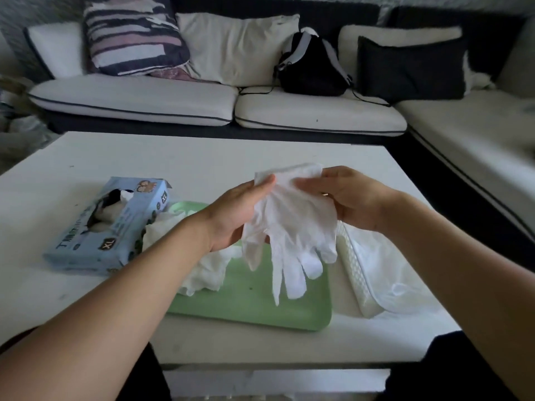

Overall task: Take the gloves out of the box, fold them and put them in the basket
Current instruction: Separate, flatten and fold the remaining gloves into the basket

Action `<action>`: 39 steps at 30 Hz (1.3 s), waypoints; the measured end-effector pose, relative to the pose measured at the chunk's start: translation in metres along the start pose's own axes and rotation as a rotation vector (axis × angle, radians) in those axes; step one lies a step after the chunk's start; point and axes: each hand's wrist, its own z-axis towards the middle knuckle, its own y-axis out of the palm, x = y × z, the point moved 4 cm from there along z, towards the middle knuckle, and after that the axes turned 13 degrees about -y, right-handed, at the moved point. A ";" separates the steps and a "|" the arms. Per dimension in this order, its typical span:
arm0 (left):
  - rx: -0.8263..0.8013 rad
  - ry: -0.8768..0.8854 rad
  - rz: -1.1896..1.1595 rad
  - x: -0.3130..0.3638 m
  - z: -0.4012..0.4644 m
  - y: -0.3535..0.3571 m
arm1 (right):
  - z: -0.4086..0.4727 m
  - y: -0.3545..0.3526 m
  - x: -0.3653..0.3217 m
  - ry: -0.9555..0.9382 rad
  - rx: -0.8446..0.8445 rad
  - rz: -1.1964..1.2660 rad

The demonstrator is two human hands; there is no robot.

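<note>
Two hands are up over the tabletop (202, 157), and between them I hold one white glove (292, 227) by its cuff. My left hand (240, 212) pinches the cuff's left corner, thumb on top; my right hand (350, 195) grips the right side of the cuff with curled fingers. The glove hangs open with its fingers pointing down toward me, above the green tray (260, 302), apart from its surface as far as I can tell.

On the tray's left part, partly hidden by my left forearm, lies a crumpled heap of white gloves (208, 273). Just left of the tray sits the light blue glove box (113, 227), lying flat and marked XL, with a bit of white glove poking from its dark opening. To the right of the tray, touching or nearly touching its edge, stands the white basket (356, 276) with a perforated wall; something pale and filmy lies in it, but I cannot tell whether it is a folded glove or a liner.

Beyond the tabletop I see a white sofa (173, 102) with dark piping, carrying a striped cushion (133, 33), a white cushion (237, 44), a black backpack (312, 65) and a dark cushion (411, 68).
</note>
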 end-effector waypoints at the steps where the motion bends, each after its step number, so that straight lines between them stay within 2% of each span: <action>1: 0.052 0.026 0.039 -0.001 0.002 0.001 | -0.003 -0.005 0.000 0.010 0.015 0.004; 4: 0.183 0.100 0.205 0.001 0.003 0.000 | -0.013 -0.013 0.002 0.062 -0.020 0.033; 8: 0.116 0.120 0.349 0.000 0.000 -0.002 | -0.022 -0.008 0.009 0.142 -0.111 0.125; 11: 0.156 0.072 0.377 -0.003 0.008 -0.009 | -0.020 -0.003 0.019 0.195 -0.148 0.141; 15: 0.262 -0.011 0.485 -0.012 0.024 -0.017 | -0.007 -0.003 0.036 0.234 -0.041 0.027; 17: 0.358 0.071 0.468 -0.009 0.031 -0.022 | 0.003 -0.007 0.037 0.163 0.061 -0.058; 20: 0.362 0.297 0.280 0.005 0.034 -0.022 | 0.017 -0.016 0.018 -0.124 0.211 -0.143; 22: 0.355 0.450 0.231 0.019 0.027 -0.021 | 0.018 -0.016 0.002 -0.326 0.229 -0.211; 24: 0.380 0.555 0.310 0.027 0.018 -0.021 | 0.013 -0.014 -0.010 -0.452 0.210 -0.297; 26: 0.350 0.530 0.393 0.024 0.016 -0.024 | 0.008 -0.013 -0.010 -0.470 0.146 -0.450; 28: 0.253 0.378 0.514 0.008 0.017 -0.028 | 0.007 -0.009 0.007 -0.364 0.013 -0.652; 30: 0.128 0.217 0.732 -0.015 0.022 -0.027 | 0.003 -0.001 0.032 -0.219 -0.166 -0.830; 33: 0.007 0.029 1.089 -0.053 0.023 -0.019 | -0.014 0.024 0.071 -0.127 -0.498 -1.032; 36: -0.033 -0.026 1.422 -0.080 0.023 -0.016 | -0.028 0.046 0.091 -0.119 -0.726 -1.071; 39: -0.086 -0.036 1.555 -0.088 0.015 -0.009 | -0.031 0.053 0.093 -0.075 -0.763 -1.010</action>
